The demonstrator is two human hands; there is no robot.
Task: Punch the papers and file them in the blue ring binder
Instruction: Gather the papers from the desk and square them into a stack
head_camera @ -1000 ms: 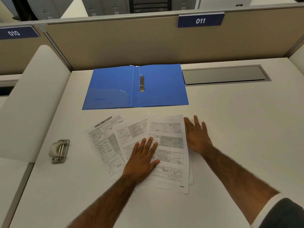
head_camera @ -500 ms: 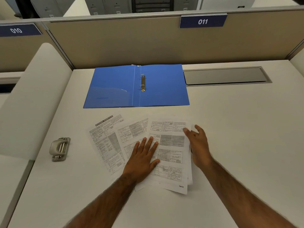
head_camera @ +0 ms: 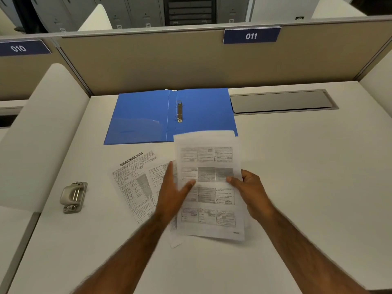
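the right hand (head_camera: 252,194) gripped the right edge of the top sheet (head_camera: 207,187), thumb on top. the left hand (head_camera: 171,194), blurred, pinched its left edge. the sheet's far edge overlapped the open blue ring binder (head_camera: 144,117). other papers (head_camera: 137,183) lay on the desk (head_camera: 297,166), with the hole punch (head_camera: 73,196) well to their left.

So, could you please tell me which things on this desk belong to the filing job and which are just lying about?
Job: open blue ring binder; hole punch; printed sheet gripped by the right hand, left hand at its edge; loose papers on the desk.
Lying about: sign 010; sign 011; grey cable cover.
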